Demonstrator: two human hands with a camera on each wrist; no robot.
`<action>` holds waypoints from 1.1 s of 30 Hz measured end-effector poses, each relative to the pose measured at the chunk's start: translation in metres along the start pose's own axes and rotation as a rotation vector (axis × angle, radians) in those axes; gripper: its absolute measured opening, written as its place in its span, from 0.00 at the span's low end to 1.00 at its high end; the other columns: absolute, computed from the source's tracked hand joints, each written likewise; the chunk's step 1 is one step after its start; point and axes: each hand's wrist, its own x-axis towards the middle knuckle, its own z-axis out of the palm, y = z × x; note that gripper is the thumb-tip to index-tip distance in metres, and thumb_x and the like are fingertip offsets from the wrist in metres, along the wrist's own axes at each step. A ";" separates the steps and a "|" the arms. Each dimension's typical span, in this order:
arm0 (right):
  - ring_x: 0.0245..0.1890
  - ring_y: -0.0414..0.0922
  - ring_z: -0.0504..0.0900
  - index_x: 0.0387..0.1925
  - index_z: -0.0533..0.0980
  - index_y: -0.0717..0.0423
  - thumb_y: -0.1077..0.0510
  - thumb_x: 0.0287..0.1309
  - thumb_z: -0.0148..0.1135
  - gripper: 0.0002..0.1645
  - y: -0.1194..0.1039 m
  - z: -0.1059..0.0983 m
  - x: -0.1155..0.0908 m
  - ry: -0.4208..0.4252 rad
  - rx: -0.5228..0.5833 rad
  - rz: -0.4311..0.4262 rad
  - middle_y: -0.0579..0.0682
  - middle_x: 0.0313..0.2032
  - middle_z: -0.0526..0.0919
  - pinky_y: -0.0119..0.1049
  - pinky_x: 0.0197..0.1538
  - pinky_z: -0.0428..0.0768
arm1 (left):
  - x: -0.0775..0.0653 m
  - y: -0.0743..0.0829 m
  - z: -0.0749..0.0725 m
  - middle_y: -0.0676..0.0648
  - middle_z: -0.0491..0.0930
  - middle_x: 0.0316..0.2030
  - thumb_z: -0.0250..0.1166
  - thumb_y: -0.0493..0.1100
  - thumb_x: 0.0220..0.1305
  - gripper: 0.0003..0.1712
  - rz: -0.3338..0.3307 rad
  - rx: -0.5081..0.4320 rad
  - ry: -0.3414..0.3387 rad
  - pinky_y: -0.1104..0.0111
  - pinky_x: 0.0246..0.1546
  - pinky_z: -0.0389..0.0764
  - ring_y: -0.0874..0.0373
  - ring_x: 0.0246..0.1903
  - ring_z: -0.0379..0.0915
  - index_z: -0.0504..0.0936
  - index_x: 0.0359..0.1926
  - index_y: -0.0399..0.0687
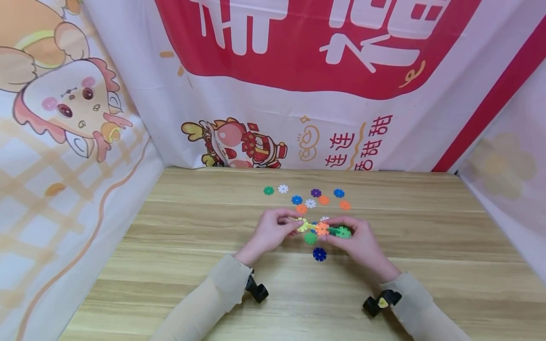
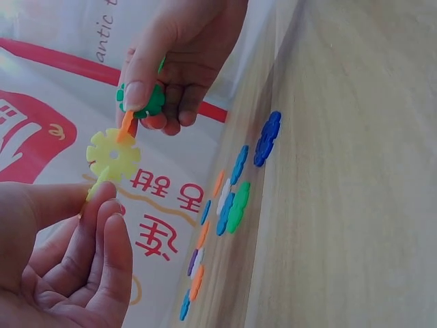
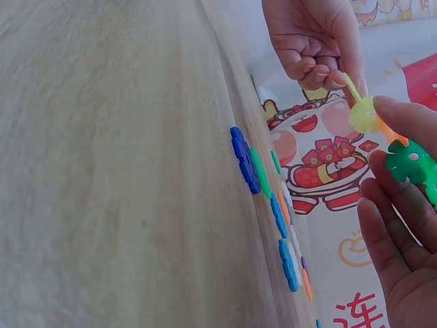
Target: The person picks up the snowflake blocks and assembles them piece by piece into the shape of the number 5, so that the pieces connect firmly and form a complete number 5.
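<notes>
Between the two hands, over the table, stretches a short chain of notched snowflake discs slotted into one another. My left hand pinches the yellow disc at its left end between thumb and fingertips. A second yellow disc follows, joined to an orange disc. With thumb and forefinger my right hand pinches the chain at the orange disc. Beyond it a dark green disc and a lighter green disc make up the right end, lying against the right palm. The right thumb partly covers the orange disc.
Loose discs lie on the wooden table: a dark blue disc and a green disc nearest, several others in blue, orange, white and purple behind. A green disc lies back left. Printed cloth walls the back and sides.
</notes>
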 end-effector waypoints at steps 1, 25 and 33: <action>0.50 0.47 0.81 0.48 0.85 0.43 0.41 0.47 0.81 0.26 0.000 0.000 0.000 0.000 0.001 -0.001 0.43 0.49 0.85 0.41 0.52 0.82 | 0.000 0.000 0.001 0.52 0.86 0.31 0.71 0.44 0.67 0.13 -0.003 -0.009 -0.002 0.51 0.38 0.85 0.44 0.35 0.84 0.87 0.50 0.45; 0.50 0.46 0.84 0.44 0.88 0.51 0.48 0.61 0.73 0.14 -0.004 0.011 0.003 -0.010 0.111 -0.050 0.44 0.46 0.88 0.36 0.52 0.82 | 0.000 0.001 0.006 0.49 0.86 0.31 0.71 0.43 0.67 0.11 -0.008 -0.069 -0.006 0.49 0.40 0.85 0.48 0.32 0.84 0.87 0.47 0.44; 0.48 0.46 0.85 0.42 0.88 0.51 0.50 0.61 0.74 0.12 -0.003 0.015 0.003 0.022 0.088 -0.048 0.45 0.44 0.88 0.34 0.51 0.82 | -0.001 0.002 0.009 0.49 0.86 0.30 0.71 0.40 0.67 0.07 -0.001 -0.074 0.003 0.49 0.39 0.85 0.52 0.30 0.83 0.87 0.44 0.45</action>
